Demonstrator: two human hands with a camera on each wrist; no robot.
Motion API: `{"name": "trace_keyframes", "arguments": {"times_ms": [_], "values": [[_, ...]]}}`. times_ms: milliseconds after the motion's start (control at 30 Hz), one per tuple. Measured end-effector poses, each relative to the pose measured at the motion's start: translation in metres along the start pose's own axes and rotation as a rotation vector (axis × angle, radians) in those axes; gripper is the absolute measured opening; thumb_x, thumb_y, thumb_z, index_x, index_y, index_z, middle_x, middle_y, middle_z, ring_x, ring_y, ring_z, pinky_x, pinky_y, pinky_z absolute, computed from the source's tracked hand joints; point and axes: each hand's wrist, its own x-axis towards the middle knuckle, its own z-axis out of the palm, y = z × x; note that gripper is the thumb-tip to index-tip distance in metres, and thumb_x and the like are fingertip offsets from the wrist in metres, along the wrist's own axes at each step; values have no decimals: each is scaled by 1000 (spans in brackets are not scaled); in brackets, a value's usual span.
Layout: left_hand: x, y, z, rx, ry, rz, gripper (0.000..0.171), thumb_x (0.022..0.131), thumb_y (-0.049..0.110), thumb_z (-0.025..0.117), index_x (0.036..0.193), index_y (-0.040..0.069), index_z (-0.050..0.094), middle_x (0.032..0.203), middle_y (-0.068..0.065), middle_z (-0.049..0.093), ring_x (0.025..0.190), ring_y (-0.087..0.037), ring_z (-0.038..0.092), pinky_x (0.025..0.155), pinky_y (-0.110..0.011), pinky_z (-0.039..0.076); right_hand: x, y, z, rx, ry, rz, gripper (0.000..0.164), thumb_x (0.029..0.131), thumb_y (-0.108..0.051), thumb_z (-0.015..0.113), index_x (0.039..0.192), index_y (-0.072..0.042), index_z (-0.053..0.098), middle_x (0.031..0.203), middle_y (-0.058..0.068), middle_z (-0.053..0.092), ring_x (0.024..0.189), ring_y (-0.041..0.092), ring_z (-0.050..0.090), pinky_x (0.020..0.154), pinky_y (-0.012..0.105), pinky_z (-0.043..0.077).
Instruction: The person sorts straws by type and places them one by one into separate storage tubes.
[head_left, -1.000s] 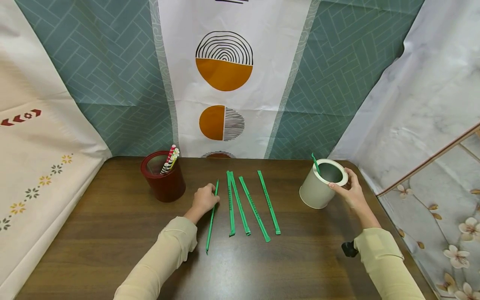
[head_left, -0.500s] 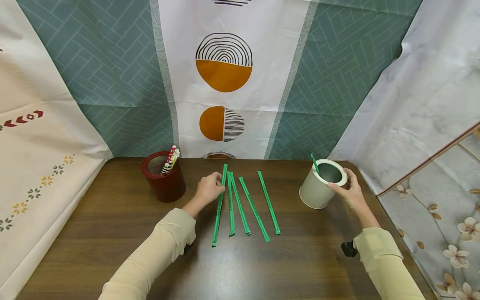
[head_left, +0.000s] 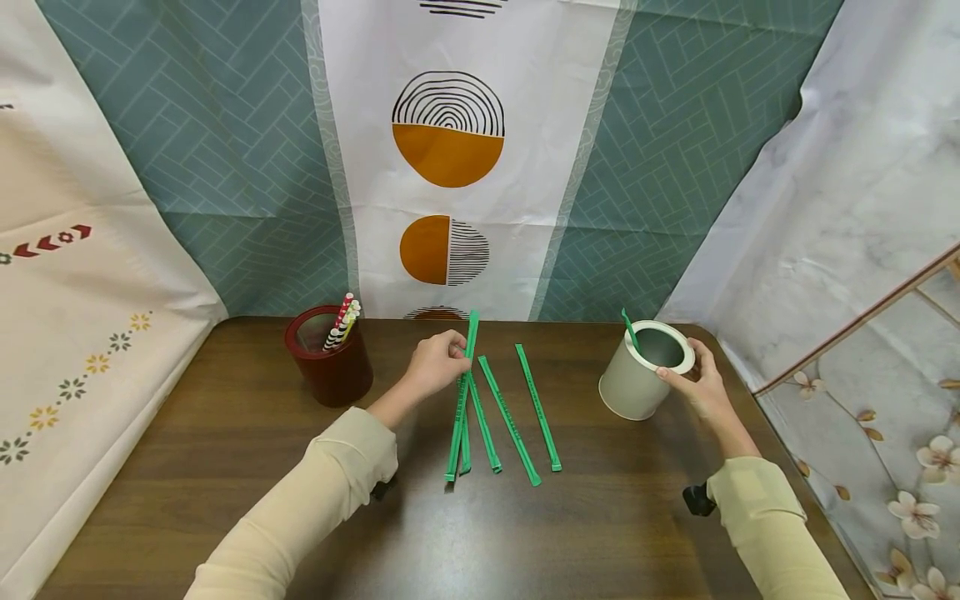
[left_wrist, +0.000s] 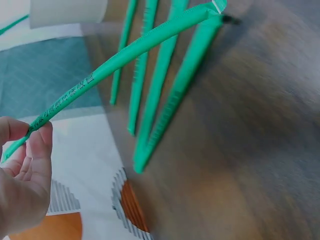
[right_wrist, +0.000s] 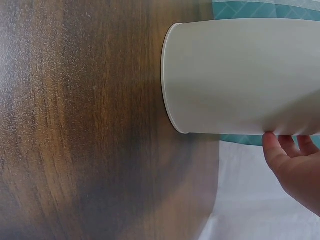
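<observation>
My left hand [head_left: 437, 365] pinches a green wrapped straw [head_left: 457, 421] near its upper part between thumb and fingers. In the left wrist view this straw [left_wrist: 115, 62] slants up off the table, with dark print along its wrapper. Several more green wrapped straws [head_left: 511, 422] lie on the table; the held one crosses above the leftmost in the head view and partly hides it. On the right, my right hand [head_left: 701, 387] holds the rim of a cream canister [head_left: 628, 389], thumb at the front. One green straw [head_left: 630, 327] stands in it. The right wrist view shows fingertips touching the canister's side [right_wrist: 240, 75].
A dark red canister [head_left: 333, 379] with several patterned straws [head_left: 342, 323] in it stands at the back left of the brown wooden table [head_left: 525, 533]. Patterned cloth [head_left: 255, 167] hangs behind the table, and light fabric covers both sides.
My left hand has lifted the leftmost green wrapped straw and carried it right and away from me, over the others. The right hand and cream canister have stayed in place.
</observation>
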Motion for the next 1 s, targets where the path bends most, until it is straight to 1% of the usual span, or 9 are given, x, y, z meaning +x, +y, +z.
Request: {"name": "trace_keyframes", "arguments": {"times_ms": [100,267,433,600,667,800,900,1000], "values": [[1,10,-4,-89,4,1,19,78,11,56,96,6,55,82,-8,60,59,-15,57,57,-24,46,0,-1,1,7,0,-6,76,83,-14,60,139,-2,10,130,18,29,96,-3,37,73,2,35],[3,29,-13,-239,13,2,17,79,10,54,95,5,52,84,-10,61,62,-21,60,59,-27,50,0,0,1,9,0,-11,77,83,-13,60,139,-1,10,132,20,28,96,-2,37,73,2,35],[7,46,-17,-320,45,19,15,79,11,53,93,5,51,82,-9,62,58,-18,59,60,-29,51,1,0,2,15,3,-9,76,82,-12,60,139,-2,10,131,19,28,97,-3,37,74,3,35],[11,60,-15,-404,69,34,12,82,11,53,92,4,51,80,-8,60,55,-14,56,58,-28,50,1,0,2,19,3,-10,77,82,-11,60,139,-2,10,130,18,29,96,-2,37,73,3,36],[13,66,-13,-455,76,37,12,83,11,53,91,4,51,79,-9,60,56,-14,56,58,-27,50,1,0,2,21,1,-8,77,82,-11,60,139,-2,10,130,17,29,95,-2,37,72,3,36],[16,78,-10,-563,86,39,12,84,11,54,92,3,51,78,-9,61,61,-16,59,60,-28,51,1,1,1,21,-1,-9,77,83,-11,60,140,-2,9,131,18,28,96,-2,37,72,2,36],[19,87,-8,-644,95,30,12,85,11,54,93,3,51,79,-8,61,65,-17,61,59,-25,50,1,2,1,23,-1,-15,77,83,-10,60,139,-1,9,131,19,27,96,-2,37,72,2,36],[21,96,-7,-725,109,12,11,86,10,54,94,3,51,80,-6,60,65,-14,61,56,-20,48,1,2,1,32,-2,-16,77,83,-10,60,139,-1,9,131,19,26,97,-2,37,73,2,36]]}}
